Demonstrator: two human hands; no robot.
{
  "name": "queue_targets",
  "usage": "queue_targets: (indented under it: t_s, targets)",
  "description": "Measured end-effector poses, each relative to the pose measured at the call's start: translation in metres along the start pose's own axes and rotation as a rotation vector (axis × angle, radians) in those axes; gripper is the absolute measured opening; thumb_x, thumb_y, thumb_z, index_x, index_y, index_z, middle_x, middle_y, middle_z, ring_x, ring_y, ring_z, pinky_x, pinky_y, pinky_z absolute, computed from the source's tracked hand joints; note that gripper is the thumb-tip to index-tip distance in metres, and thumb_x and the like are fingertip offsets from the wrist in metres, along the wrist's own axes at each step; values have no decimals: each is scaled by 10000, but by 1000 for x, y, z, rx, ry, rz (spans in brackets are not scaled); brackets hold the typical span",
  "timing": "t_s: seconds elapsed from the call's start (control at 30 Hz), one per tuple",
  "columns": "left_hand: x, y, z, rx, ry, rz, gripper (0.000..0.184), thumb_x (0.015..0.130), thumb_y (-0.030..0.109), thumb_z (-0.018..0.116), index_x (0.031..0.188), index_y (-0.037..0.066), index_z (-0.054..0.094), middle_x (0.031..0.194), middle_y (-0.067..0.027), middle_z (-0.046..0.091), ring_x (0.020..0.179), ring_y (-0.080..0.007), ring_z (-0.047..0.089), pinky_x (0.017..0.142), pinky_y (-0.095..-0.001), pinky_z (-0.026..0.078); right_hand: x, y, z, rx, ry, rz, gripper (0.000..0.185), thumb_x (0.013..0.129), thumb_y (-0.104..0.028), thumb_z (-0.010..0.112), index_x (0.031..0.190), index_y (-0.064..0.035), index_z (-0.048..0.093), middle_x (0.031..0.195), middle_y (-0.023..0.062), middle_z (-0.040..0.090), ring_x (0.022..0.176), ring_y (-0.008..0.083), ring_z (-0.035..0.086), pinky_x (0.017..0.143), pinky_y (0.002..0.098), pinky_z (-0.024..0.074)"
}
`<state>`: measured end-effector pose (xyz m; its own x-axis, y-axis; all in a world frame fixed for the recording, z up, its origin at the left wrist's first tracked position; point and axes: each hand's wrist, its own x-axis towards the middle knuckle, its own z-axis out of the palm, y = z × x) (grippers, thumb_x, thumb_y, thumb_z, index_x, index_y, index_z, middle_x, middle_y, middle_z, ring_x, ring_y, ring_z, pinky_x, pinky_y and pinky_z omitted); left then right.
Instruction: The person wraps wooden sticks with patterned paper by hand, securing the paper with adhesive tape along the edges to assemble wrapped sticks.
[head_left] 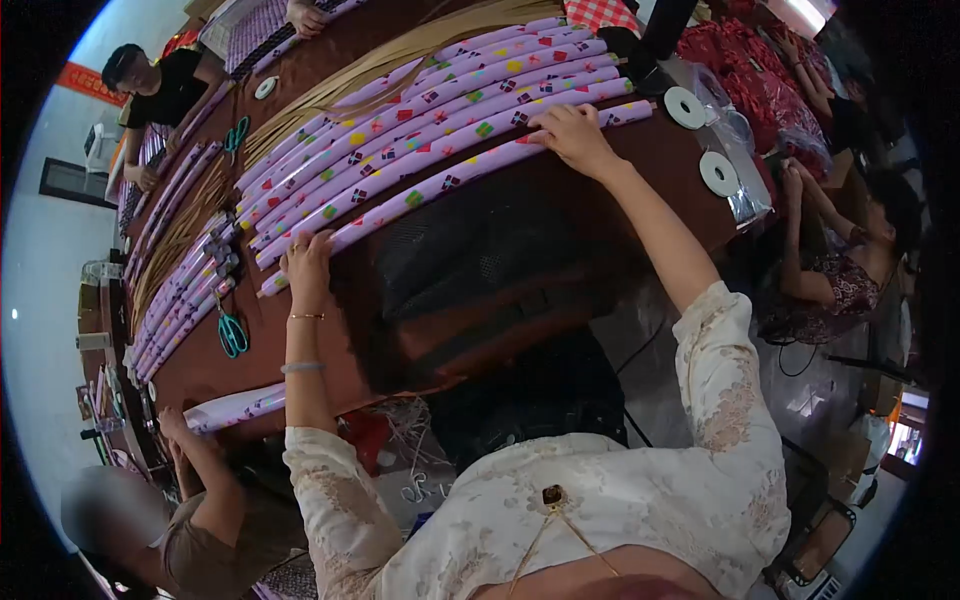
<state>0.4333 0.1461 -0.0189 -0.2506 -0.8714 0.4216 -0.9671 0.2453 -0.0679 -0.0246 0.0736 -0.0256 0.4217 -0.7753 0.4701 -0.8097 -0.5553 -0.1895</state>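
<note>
Several long, thin purple rolls printed with coloured squares [425, 118] lie side by side across the brown table. The nearest purple patterned roll [440, 180] lies slightly apart from the others. My left hand [307, 265] has its fingers curled over this roll near its left end. Farther right, my right hand [572, 138] is bent over the same roll, fingers closed on it a short way from its right end. My palms hide the undersides of both grips.
Brown strips [400, 50] lie behind the rolls. Teal-handled scissors [232, 336] and a second bundle of rolls [190, 290] are at left. White tape rolls [718, 174] sit at the right edge. A dark mesh sheet [470, 250] lies before me. Other people work around the table.
</note>
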Motion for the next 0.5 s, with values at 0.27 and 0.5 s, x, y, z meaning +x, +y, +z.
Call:
queue_targets:
  t_s: [0.27,0.5]
  targets:
    - [10,-8,3,-135,-201,-145,218,876,338,485,976,171,584,952,-66,576,941,-284,518,764,-476,372,6,-37,12,-90,91,-178,342,829,-269,577,1161,-208,521,1206,-26,511,1122,156,471,925,441,289]
    - [10,-6,4,-92,-229,-187,234,896,343,448,972,170,585,968,-60,563,963,-291,502,790,-493,363,7,-46,20,-210,-77,-375,585,845,-290,546,1368,-246,288,1438,-62,256,1288,116,302,1032,508,226]
